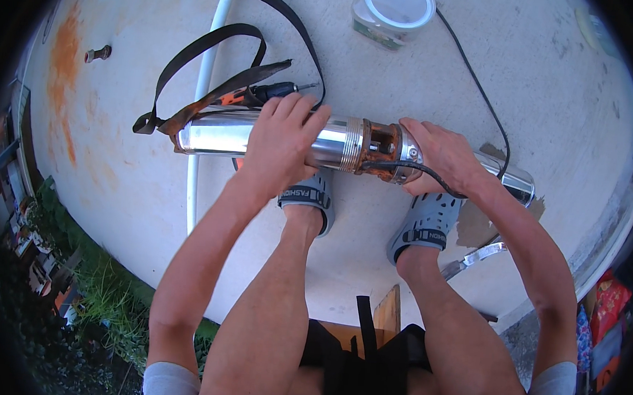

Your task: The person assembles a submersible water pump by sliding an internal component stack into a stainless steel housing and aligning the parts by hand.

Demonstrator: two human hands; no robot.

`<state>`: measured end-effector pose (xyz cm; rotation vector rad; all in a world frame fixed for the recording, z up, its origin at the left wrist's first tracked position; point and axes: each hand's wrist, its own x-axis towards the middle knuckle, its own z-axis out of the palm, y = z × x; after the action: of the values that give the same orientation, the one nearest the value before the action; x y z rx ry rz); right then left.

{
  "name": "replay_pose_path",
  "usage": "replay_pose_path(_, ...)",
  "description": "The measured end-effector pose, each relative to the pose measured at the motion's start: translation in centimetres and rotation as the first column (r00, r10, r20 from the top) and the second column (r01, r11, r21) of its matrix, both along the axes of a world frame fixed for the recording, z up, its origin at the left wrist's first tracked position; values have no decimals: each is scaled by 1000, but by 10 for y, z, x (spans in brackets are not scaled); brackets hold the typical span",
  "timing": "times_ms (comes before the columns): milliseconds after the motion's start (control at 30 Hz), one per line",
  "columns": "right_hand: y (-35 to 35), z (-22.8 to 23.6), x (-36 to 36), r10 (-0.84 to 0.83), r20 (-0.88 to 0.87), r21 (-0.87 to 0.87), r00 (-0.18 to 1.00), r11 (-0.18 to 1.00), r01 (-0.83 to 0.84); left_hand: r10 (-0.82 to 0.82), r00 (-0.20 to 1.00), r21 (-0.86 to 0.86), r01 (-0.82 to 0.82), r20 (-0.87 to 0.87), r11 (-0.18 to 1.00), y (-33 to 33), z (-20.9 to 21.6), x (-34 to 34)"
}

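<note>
A shiny steel submersible pump (220,132) lies crosswise in front of me, above my shoes. Its rusty coupling section (378,145) sits between two threaded, polished parts. My left hand (282,140) is wrapped over the steel tube left of the coupling. My right hand (440,157) grips the pump just right of the coupling, fingers over the collar. A black cable (472,88) runs from the coupling under my right hand and away to the back. Around the pump's left end loops a dark flat strap (210,38), brown near the tube.
A screwdriver-like power tool, orange and black (268,91), lies behind the pump. A white pipe (206,66) runs along the left. A lidded clear tub (394,15) stands at the back. A rusty bolt (98,54) lies far left, a metal-handled tool (479,254) near right.
</note>
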<state>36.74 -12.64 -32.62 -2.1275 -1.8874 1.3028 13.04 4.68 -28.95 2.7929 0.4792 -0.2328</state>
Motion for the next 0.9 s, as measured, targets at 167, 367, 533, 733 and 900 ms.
replay_pose_path(167, 0, -2, 5, 3, 17, -37, 1000, 999, -2, 613, 784, -534, -560, -96, 633, -54, 38, -23)
replay_pose_path(367, 6, 1, 7, 16, -14, -41, 1000, 999, -17, 591, 153, -610, -238, -792, -756, -65, 2, -52)
replay_pose_path(533, 17, 15, 8, 32, -44, -172, 999, 984, -39, 834, -28, -829, -91, -551, -551, -38, -19, -80)
replay_pose_path(733, 14, 10, 8, 37, -36, -128, 999, 991, -42, 805, -185, -826, 152, -563, -543, -18, -37, -41)
replay_pose_path(900, 8, 15, 13, 30, -63, -55, 998, 998, -34, 768, -325, -832, 148, -552, -535, -19, -13, -24)
